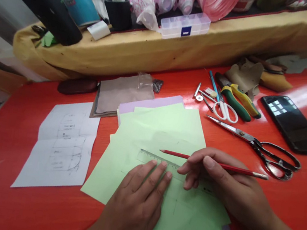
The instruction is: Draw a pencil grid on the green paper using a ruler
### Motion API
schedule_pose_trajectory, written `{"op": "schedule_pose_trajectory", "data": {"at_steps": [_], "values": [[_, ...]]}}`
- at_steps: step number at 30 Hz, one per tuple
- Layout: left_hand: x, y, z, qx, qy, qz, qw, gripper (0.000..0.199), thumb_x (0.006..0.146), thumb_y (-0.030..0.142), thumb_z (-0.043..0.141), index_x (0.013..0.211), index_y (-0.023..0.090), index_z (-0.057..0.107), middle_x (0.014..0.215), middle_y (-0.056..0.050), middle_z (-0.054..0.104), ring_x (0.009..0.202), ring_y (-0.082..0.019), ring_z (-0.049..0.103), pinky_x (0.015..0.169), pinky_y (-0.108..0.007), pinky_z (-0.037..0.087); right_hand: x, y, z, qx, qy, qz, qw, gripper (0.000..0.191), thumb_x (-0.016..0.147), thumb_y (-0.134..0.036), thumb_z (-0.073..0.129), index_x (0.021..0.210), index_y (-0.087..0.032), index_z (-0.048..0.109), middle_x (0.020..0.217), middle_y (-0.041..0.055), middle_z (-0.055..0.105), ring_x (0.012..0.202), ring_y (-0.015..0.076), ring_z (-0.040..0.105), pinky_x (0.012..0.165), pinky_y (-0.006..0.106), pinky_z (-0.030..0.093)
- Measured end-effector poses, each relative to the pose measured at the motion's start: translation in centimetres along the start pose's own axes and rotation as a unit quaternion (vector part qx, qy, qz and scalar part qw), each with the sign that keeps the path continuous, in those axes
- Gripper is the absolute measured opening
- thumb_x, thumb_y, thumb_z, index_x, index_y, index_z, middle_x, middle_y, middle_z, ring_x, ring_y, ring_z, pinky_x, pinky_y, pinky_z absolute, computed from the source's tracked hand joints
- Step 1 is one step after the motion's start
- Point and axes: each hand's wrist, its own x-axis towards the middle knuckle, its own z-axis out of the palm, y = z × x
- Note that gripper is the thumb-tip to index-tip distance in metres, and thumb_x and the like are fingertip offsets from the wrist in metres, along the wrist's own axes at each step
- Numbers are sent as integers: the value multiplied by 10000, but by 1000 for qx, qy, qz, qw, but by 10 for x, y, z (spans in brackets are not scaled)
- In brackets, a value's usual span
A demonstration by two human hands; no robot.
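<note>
My left hand [138, 203] lies flat on a stack of light green paper [121, 168], its fingertips at the lower edge of a clear ruler [148, 156]. Between thumb and fingers my right hand [228, 178] holds a red pencil [175, 154], the sharpened tip pointing left above the sheet. The right fingers also cover the ruler's right end, and I cannot tell whether they touch it. Faint pencil lines show on the paper below the ruler. To the left is a creased white sheet [62, 147] with a pencil drawing.
Right of the paper lie large scissors [251, 139], white-handled scissors [224, 111], green-and-yellow pliers [238, 100] and a black phone [295, 123]. Brown sheets [124, 94] and a dark case [77, 86] lie behind. A cloth-covered ledge [117, 52] with a plastic box [186, 25] crosses the back.
</note>
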Motion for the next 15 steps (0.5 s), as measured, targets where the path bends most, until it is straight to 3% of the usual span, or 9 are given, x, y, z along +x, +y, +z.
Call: {"op": "schedule_pose_trajectory", "data": {"at_steps": [15], "values": [[0, 0, 0, 0, 1, 0, 1000, 499, 1034, 102, 500, 1524, 79, 587, 1606, -133, 567, 1477, -344, 489, 1172, -511, 439, 0, 1, -1, -7, 0, 4, 1000, 266, 1113, -426, 582, 1111, -229, 761, 1008, 78, 837, 789, 180, 811, 701, 267, 609]]}}
